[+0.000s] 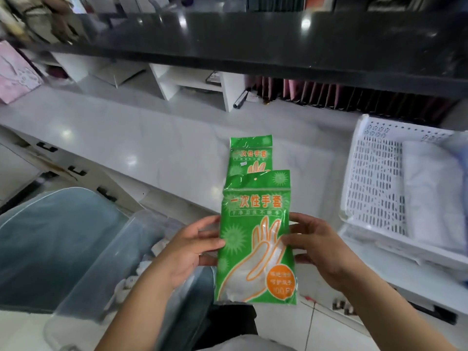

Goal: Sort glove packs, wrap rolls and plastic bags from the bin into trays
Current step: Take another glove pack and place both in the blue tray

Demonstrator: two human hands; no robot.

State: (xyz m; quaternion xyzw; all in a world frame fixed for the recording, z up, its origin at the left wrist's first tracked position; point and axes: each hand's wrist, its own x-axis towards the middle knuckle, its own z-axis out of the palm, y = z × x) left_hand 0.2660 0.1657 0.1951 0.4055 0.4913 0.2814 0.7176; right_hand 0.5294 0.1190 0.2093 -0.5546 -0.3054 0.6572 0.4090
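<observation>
Here, a glossy white tabletop (126,148) runs across the middle of the frame, catching the ceiling lights. Above it, along the top, hangs a long black shelf (253,46). Under the shelf stand white cubbyholes (167,84), and a row of pink and dark folders (329,95) sits at upper right. A pink bag (15,72) leans at the far left edge.

At the right, a white perforated tray (359,160) rests on the tabletop with pale folded plastic (430,193) lying inside it (too blurred to say just what kind). A clear bin (83,274) fills the lower left.

In the lower centre, both hands hold a green glove pack (255,239) upright in the air, printed side facing the camera. The left hand (192,252) pinches its left edge, thumb on the front and fingers curled behind. The right hand (321,249) grips the right edge the same way, thumb lying across the printed glove outline.

Just above it in the frame, a second glove pack (250,155) lies flat on the tabletop, its lower part hidden behind the held one.
</observation>
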